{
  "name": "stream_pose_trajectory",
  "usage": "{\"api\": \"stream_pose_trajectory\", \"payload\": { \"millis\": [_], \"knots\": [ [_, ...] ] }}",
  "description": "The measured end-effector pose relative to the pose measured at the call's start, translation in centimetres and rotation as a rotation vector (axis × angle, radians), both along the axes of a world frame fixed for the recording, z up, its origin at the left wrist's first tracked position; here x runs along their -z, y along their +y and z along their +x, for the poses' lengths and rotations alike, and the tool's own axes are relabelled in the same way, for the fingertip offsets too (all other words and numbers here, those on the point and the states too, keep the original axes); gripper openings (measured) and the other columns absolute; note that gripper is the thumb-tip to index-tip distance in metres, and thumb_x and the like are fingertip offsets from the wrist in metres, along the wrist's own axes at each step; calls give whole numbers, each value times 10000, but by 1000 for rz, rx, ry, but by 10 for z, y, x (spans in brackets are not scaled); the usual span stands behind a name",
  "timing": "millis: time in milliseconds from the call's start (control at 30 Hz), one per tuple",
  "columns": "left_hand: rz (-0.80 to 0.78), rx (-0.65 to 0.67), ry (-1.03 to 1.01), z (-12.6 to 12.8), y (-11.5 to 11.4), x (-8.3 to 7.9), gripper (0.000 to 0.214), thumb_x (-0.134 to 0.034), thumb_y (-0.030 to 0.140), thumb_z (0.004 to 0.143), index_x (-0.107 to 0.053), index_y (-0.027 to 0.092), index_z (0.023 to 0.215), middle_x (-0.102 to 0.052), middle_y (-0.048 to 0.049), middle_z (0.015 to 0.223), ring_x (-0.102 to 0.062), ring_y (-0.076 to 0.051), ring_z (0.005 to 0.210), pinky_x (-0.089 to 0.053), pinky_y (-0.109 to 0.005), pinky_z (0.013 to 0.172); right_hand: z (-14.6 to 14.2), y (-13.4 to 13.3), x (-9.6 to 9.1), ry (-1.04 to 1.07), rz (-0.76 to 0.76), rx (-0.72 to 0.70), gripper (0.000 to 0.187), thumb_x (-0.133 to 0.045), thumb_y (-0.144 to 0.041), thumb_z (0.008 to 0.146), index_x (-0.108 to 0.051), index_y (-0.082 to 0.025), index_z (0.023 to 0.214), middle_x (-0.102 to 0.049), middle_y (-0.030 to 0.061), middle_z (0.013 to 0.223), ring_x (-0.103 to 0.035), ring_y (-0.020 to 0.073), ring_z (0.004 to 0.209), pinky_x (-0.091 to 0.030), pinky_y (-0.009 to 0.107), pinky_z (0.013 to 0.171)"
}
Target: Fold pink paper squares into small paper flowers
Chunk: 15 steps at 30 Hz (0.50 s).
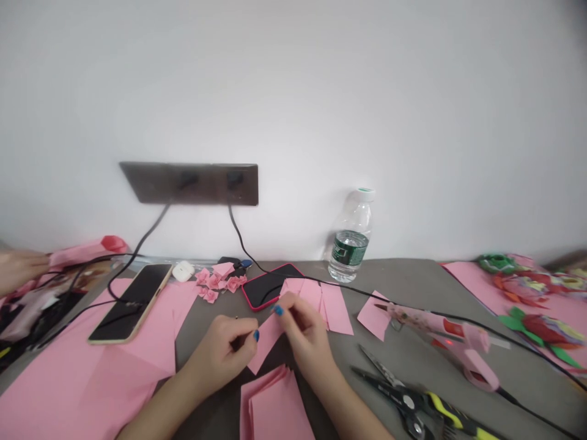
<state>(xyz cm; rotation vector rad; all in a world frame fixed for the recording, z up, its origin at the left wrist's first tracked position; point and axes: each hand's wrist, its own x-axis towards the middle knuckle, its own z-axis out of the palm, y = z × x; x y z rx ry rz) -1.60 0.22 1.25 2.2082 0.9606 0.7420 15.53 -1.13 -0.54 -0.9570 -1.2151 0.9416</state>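
My left hand [220, 354] and my right hand [305, 333] meet over the grey table [413, 287], both pinched on one small pink paper piece [265, 345] held between them. The fingers are curled, with blue nails showing. A stack of folded pink paper [275, 406] lies just below my hands. More pink paper squares [328, 305] fan out behind my right hand. Several small folded pink paper roses [215, 282] sit farther back.
A pink glue gun [452, 342] and black-yellow pliers [413, 403] lie at the right. Two phones [131, 302] [266, 286] on cables, a water bottle [352, 238], a white earbud case [183, 271], large pink sheets [68, 379] and paper flowers [536, 299] surround them. Another person's hand [18, 269] is far left.
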Motion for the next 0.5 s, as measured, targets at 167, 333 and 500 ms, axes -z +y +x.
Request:
{"api": "stream_pose_trajectory", "payload": {
  "millis": [167, 333, 500],
  "knots": [
    [-25, -28, -6, -1, 0, 1, 324, -401, 125, 819, -188, 208, 590, -155, 67, 541, -249, -79, 446, -169, -247, 469, 9, 4, 1, 82, -37, 153, 324, -550, -489, 894, -563, -197, 754, -519, -8, 676, -459, 136, 597, -374, 243, 547],
    [10, -8, 6, 0, -2, 1, 327, -384, 186, 888, -259, 208, 587, -224, 68, 525, -296, -86, 454, -198, -247, 489, -8, -6, -5, -111, -11, -177, 325, -530, -422, 915, -532, -193, 685, -507, -2, 670, -460, 150, 642, -374, 266, 603],
    [29, 3, -13, -3, -2, 2, 339, -390, 168, 866, -194, 208, 592, -173, 64, 539, -243, -88, 456, -175, -256, 483, 9, 3, 4, 82, -93, 229, 353, -501, -504, 910, -457, -218, 708, -360, -39, 648, -349, 135, 580, -306, 240, 520]
  ]
}}
